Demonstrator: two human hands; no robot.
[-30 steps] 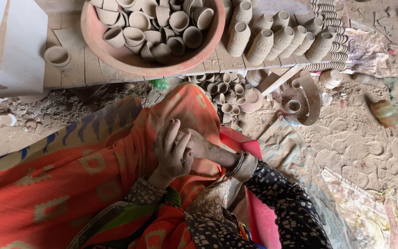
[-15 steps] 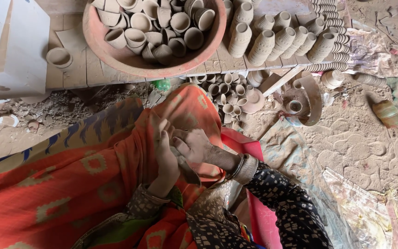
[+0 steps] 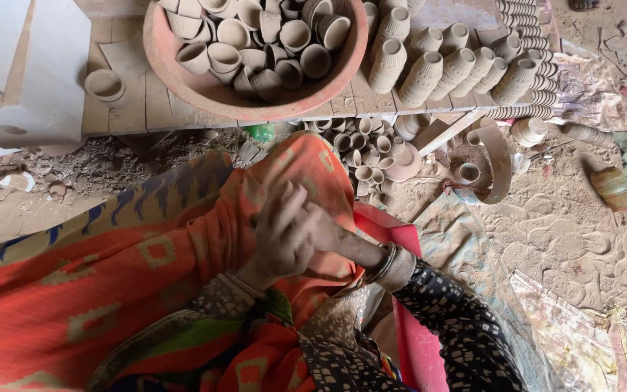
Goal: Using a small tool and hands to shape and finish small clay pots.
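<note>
My left hand (image 3: 281,234) and my right hand (image 3: 337,241) are pressed together over my lap, both grey with dried clay. The left hand's fingers curl shut over the right hand's fingertips, which are hidden. Whether anything sits between the palms I cannot tell. Metal bangles (image 3: 384,265) ring my right wrist above a dark patterned sleeve. Under the hands lies orange patterned cloth (image 3: 110,276), with pink cloth (image 3: 404,236) beside it.
A big terracotta bowl (image 3: 205,98) heaped with small clay cups (image 3: 255,43) sits on a low wooden platform (image 3: 121,120), next to a row of ribbed clay pots (image 3: 444,65). More little cups (image 3: 361,145) and a round dish (image 3: 495,167) lie on the dusty ground.
My hands came slightly apart half a second ago and have closed together again, the left hand wrapping over the right. They stay over my lap.
</note>
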